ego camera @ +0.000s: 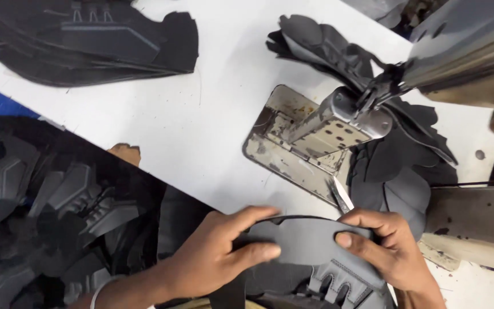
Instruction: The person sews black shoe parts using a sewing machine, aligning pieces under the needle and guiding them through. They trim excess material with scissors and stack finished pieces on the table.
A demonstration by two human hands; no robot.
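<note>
Head view, looking down on white work table [201, 114].

Left hand [212, 257]: closed on grey shoe-upper piece [307, 243], thumb pressed flat on top face, fingers curled over far edge. Pale band at wrist.

Right hand [381, 246]: also clamped on same piece at its right end, thumb on top, fingers wrapped over upper edge. Small whitish blade-like tool [342, 194] pokes up just above right fingers; how held, cannot tell.

Shoe-upper piece: flat, grey with dark rim, held between both hands at near edge of table, low centre of view. Stitched, slotted section hangs from lower right part.

Sewing machine post [338, 117]: metal, perforated, rising from worn metal base plate [284, 154], just beyond hands. Machine head [464, 46] at upper right.

Pile of dark cut pieces [395, 166] heaped behind and right of post, partly draped over it. Second stack of black cut uppers [92, 40] at far upper left of table, well apart from hands. Heap of grey-black uppers [47, 206] lower left, off table edge, beside left forearm.
</note>
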